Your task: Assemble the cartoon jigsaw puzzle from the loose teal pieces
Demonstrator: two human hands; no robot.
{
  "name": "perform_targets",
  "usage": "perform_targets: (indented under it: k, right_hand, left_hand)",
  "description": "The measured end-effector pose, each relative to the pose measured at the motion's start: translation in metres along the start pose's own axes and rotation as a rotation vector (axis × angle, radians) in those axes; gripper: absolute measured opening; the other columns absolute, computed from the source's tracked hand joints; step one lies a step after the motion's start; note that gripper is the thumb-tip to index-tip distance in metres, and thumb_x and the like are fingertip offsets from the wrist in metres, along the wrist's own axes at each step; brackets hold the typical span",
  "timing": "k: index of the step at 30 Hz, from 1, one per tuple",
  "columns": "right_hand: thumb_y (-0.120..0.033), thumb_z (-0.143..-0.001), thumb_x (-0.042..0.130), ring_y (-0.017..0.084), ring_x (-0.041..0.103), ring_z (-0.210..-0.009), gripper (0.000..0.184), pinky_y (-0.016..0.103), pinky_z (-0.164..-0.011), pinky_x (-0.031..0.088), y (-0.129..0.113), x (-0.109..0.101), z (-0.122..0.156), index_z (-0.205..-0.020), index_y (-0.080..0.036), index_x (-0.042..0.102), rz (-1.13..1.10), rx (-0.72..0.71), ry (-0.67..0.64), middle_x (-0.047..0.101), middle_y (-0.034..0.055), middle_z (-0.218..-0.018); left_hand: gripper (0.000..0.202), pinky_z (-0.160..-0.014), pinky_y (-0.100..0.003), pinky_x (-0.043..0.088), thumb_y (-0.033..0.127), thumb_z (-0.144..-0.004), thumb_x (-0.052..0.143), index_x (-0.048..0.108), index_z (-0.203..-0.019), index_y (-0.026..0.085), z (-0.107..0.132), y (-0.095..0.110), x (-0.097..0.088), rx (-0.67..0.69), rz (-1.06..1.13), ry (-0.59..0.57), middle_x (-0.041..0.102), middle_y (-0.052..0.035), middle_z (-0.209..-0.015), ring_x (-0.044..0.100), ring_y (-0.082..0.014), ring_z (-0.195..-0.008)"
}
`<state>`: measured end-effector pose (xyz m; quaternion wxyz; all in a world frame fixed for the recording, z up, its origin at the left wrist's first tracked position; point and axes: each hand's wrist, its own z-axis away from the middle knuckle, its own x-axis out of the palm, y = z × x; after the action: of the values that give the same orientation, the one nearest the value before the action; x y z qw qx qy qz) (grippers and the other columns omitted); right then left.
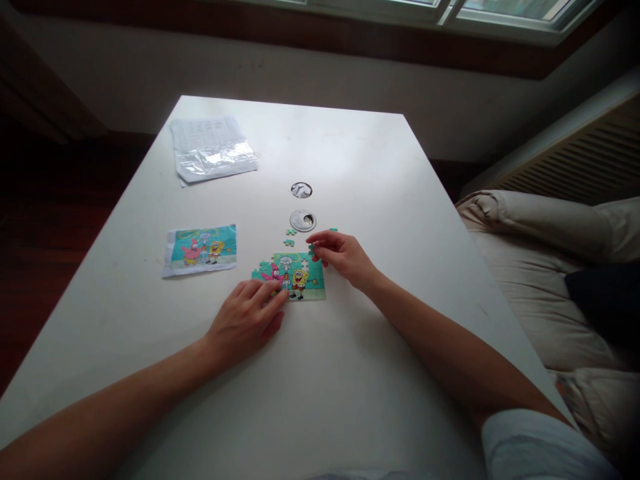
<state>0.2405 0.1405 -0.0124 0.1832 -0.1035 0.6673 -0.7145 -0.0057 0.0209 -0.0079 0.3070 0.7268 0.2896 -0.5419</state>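
Observation:
A partly joined cartoon jigsaw puzzle [305, 287] lies flat on the white table, its upper edge uneven. My left hand [253, 312] rests over its lower left part, fingers stretched out and covering some of the picture. Between the thumb and forefinger of my right hand [341, 257] is a small green puzzle piece [311, 249], held at the puzzle's upper right corner. Loose pieces [289, 243] lie just above the puzzle, and another loose piece [333, 230] shows beyond my right hand.
Left of the puzzle lies a printed reference picture [204, 248] with the same cartoon. A clear plastic bag over papers [215, 153] sits at the far left of the table [350, 160]. Two round inserts, one a cable-hole cover [299, 219], are beyond the pieces. A cushioned seat [520, 280] stands right.

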Motion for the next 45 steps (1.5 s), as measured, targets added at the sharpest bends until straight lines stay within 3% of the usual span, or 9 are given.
perform_targets:
  k: [4,9,15,21,28,34,40,45]
  right_hand:
    - [-0.028,-0.085,0.065,0.015,0.065,-0.079,0.015,0.028,-0.074,0.049,-0.003,0.005,0.004,-0.097,-0.021,0.073,0.281,-0.092,0.021,0.072,0.0012,-0.088]
    - [-0.021,-0.086,0.065,0.014,0.06,-0.074,0.015,0.028,-0.072,0.047,-0.003,0.006,0.007,-0.096,-0.023,0.076,0.543,-0.163,-0.009,0.07,0.0016,-0.088]
    - [-0.013,-0.087,0.064,0.018,0.057,-0.086,0.015,0.031,-0.078,0.046,-0.003,0.005,0.005,-0.093,-0.023,0.074,0.636,-0.287,-0.086,0.071,0.0021,-0.087]
    - [-0.018,-0.091,0.065,0.021,0.053,-0.093,0.011,0.034,-0.086,0.045,0.0,0.005,0.004,-0.097,-0.022,0.073,0.767,-0.392,-0.099,0.067,0.0057,-0.094]
    - [-0.02,-0.093,0.064,0.021,0.053,-0.091,0.011,0.035,-0.084,0.045,0.001,0.003,0.005,-0.1,-0.022,0.072,0.812,-0.433,-0.085,0.066,0.006,-0.093]
    - [-0.021,-0.097,0.056,0.019,0.06,-0.088,0.016,0.035,-0.08,0.048,-0.006,-0.015,-0.002,-0.096,-0.022,0.072,0.821,-0.53,-0.096,0.071,0.006,-0.095]
    - [-0.025,-0.098,0.055,0.022,0.063,-0.104,0.019,0.039,-0.09,0.051,-0.01,-0.023,-0.002,-0.102,-0.024,0.073,0.923,-0.716,-0.286,0.073,0.0053,-0.114]
    - [-0.026,-0.097,0.056,0.024,0.061,-0.115,0.022,0.041,-0.096,0.049,-0.006,-0.017,0.002,-0.11,-0.024,0.073,0.977,-0.772,-0.324,0.073,0.005,-0.12]
  left_hand:
    - [0.031,-0.09,-0.045,0.048,0.024,-0.095,0.055,0.062,-0.124,0.018,0.0,-0.001,0.001,-0.001,0.002,0.017,0.064,-0.013,-0.123,0.057,-0.0281,-0.105]
    - [0.03,-0.089,-0.046,0.048,0.023,-0.095,0.056,0.063,-0.123,0.018,-0.001,0.0,0.0,0.004,-0.003,0.035,0.064,-0.0133,-0.121,0.058,-0.0282,-0.105]
    - [0.029,-0.089,-0.045,0.048,0.024,-0.095,0.055,0.062,-0.123,0.017,-0.001,0.001,0.0,0.004,-0.013,0.022,0.064,-0.0125,-0.123,0.057,-0.0282,-0.104]
    - [0.029,-0.09,-0.044,0.047,0.025,-0.096,0.055,0.062,-0.124,0.017,-0.001,0.001,0.0,0.003,-0.013,0.012,0.064,-0.0121,-0.123,0.057,-0.0278,-0.104]
    - [0.03,-0.089,-0.045,0.048,0.024,-0.096,0.055,0.062,-0.124,0.018,-0.001,0.0,0.0,0.007,-0.01,0.026,0.064,-0.0127,-0.123,0.057,-0.0276,-0.104]
    - [0.029,-0.089,-0.045,0.048,0.024,-0.096,0.055,0.062,-0.123,0.017,-0.001,-0.001,-0.001,0.004,-0.016,0.019,0.064,-0.0123,-0.124,0.056,-0.0276,-0.104]
    - [0.031,-0.089,-0.045,0.048,0.023,-0.095,0.055,0.061,-0.125,0.018,0.001,-0.005,-0.001,-0.034,-0.022,0.019,0.063,-0.0122,-0.124,0.056,-0.0275,-0.104]
    - [0.03,-0.09,-0.045,0.049,0.024,-0.096,0.055,0.062,-0.124,0.018,0.001,-0.004,-0.001,-0.04,-0.025,0.026,0.064,-0.0119,-0.124,0.056,-0.0272,-0.104]
